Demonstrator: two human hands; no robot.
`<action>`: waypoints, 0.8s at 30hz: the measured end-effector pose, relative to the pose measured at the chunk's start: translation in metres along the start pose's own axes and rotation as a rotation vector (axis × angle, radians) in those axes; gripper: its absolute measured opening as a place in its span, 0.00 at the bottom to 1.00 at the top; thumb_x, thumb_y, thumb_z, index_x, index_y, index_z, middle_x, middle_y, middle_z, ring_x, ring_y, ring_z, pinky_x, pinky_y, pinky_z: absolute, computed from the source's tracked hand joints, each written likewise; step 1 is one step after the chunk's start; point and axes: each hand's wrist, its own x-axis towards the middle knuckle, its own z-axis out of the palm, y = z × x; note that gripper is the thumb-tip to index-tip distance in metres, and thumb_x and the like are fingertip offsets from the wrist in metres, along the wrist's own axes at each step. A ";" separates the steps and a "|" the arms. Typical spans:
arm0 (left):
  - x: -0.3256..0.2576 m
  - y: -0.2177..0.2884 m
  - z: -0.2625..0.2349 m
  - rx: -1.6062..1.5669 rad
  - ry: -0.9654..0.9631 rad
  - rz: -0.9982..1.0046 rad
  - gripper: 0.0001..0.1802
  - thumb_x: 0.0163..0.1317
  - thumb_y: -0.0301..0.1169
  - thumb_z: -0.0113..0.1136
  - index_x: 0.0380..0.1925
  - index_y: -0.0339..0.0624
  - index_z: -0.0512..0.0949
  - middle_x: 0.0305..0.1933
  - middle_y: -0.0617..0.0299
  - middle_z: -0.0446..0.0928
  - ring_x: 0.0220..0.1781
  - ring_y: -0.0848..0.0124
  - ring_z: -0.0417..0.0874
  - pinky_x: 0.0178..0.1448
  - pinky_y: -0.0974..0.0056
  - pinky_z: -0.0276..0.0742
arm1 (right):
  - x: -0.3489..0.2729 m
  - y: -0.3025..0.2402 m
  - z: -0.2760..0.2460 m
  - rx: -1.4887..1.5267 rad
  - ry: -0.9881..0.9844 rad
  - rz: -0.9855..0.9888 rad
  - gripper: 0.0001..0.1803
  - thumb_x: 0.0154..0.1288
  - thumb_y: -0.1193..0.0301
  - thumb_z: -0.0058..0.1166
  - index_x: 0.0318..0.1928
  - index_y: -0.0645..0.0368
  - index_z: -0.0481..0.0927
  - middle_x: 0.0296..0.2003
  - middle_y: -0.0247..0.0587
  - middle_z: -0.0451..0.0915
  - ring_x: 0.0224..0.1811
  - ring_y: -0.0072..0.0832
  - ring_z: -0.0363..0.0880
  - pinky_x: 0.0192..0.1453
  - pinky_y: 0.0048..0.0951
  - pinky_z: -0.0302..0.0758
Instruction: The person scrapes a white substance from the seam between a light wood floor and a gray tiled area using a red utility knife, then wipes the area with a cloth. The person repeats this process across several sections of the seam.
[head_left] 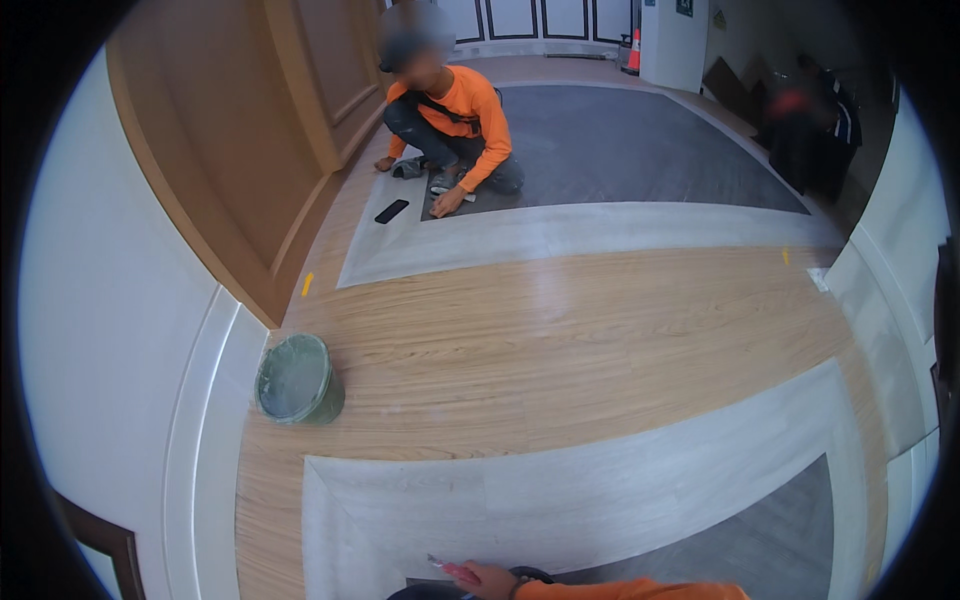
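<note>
My right hand (488,578) shows at the bottom edge, reached in from the right in an orange sleeve (630,590) with a dark band at the wrist. It grips a thin red-pink tool (450,569) that points left, just above the pale floor strip (560,500). A dark rounded shape (430,593) lies under the hand; what it is cannot be told. My left hand is out of view.
A grey-green bucket (295,380) stands by the white wall at left. Farther off, a person in an orange shirt (455,125) crouches on the grey floor panel (620,150), a black flat object (391,211) beside them. Another person in dark clothes (815,125) is at the far right.
</note>
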 end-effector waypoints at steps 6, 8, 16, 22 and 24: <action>-0.016 0.001 -0.028 -0.539 -0.101 -0.097 0.21 0.60 0.54 0.59 0.45 0.55 0.82 0.62 0.55 0.74 0.66 0.48 0.72 0.62 0.37 0.71 | 0.001 0.007 -0.009 0.133 -0.110 -0.069 0.23 0.77 0.53 0.50 0.63 0.52 0.75 0.53 0.55 0.83 0.55 0.54 0.82 0.61 0.46 0.76; -0.024 -0.003 -0.038 -0.707 -0.151 -0.127 0.21 0.61 0.55 0.59 0.45 0.55 0.82 0.62 0.55 0.74 0.66 0.48 0.72 0.62 0.37 0.71 | -0.002 0.003 -0.016 0.091 -0.083 -0.176 0.22 0.77 0.56 0.48 0.64 0.51 0.75 0.56 0.53 0.82 0.58 0.51 0.82 0.64 0.44 0.75; -0.024 -0.011 -0.079 -1.115 -0.307 -0.280 0.22 0.62 0.57 0.57 0.43 0.55 0.81 0.62 0.55 0.74 0.66 0.48 0.71 0.61 0.37 0.72 | 0.001 0.010 -0.014 0.069 0.030 -0.037 0.24 0.78 0.56 0.47 0.66 0.53 0.75 0.58 0.54 0.83 0.59 0.51 0.83 0.62 0.45 0.77; -0.006 -0.040 -0.125 -1.297 -0.495 -0.384 0.22 0.63 0.58 0.56 0.42 0.54 0.81 0.62 0.55 0.73 0.66 0.48 0.71 0.60 0.37 0.73 | -0.001 0.032 0.008 0.033 0.387 0.150 0.22 0.71 0.59 0.61 0.59 0.57 0.80 0.40 0.49 0.87 0.40 0.39 0.86 0.49 0.38 0.79; -0.003 -0.052 -0.145 -1.346 -0.588 -0.396 0.23 0.63 0.59 0.55 0.41 0.54 0.81 0.62 0.55 0.73 0.66 0.48 0.71 0.60 0.37 0.73 | -0.007 0.016 0.005 0.068 0.492 0.244 0.22 0.69 0.60 0.63 0.58 0.57 0.81 0.37 0.48 0.86 0.37 0.36 0.85 0.47 0.36 0.79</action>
